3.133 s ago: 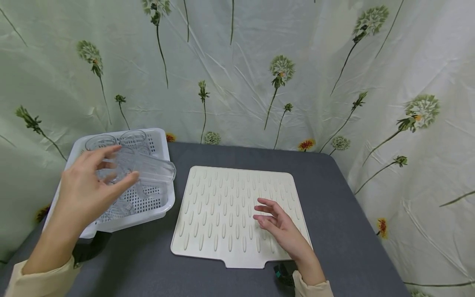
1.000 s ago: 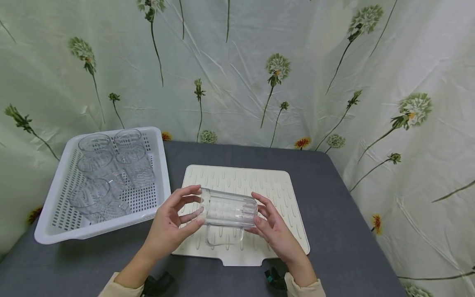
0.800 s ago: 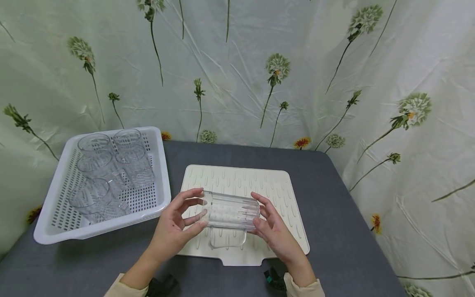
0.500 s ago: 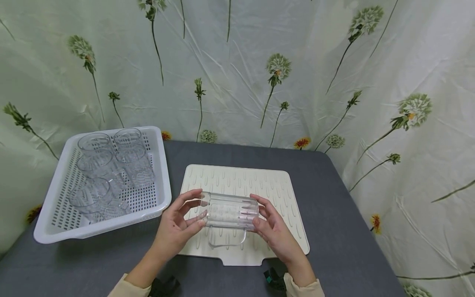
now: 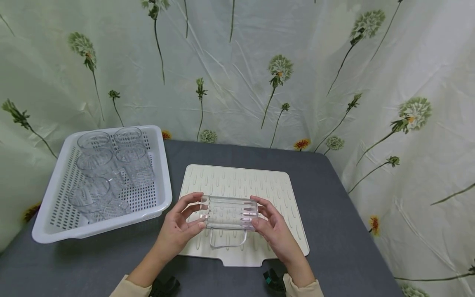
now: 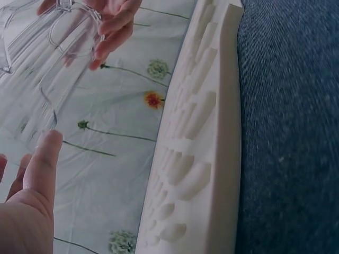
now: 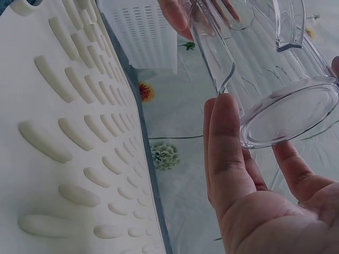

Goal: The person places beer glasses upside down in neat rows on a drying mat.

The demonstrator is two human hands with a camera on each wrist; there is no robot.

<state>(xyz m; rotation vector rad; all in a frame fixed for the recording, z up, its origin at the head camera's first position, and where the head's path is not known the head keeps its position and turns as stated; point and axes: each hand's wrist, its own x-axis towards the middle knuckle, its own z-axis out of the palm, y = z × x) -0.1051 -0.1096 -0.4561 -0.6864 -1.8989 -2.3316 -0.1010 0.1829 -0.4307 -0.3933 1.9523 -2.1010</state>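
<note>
A clear mug [image 5: 227, 212] lies sideways in the air between my two hands, over a cream ribbed drying mat [image 5: 237, 177]. My left hand [image 5: 174, 231] pinches its rim end between thumb and fingers. At the base end, my right hand [image 5: 277, 231] grips it the same way. The handle points toward me. In the right wrist view the mug's round base [image 7: 291, 114] faces my right palm. The left wrist view shows the mug's side [image 6: 58, 63] with my left thumb at its edge.
On the left, a white perforated basket [image 5: 167, 173] holds several clear mugs [image 5: 92, 194] standing upright. A dark grey cloth [image 5: 326, 214] covers the table. Behind hangs a pale curtain [image 5: 237, 90] with a flower print.
My left hand has carried the mug from the basket to above the mat, where my right hand took its base end. Over the last second the mug sank slightly and rolled a little.
</note>
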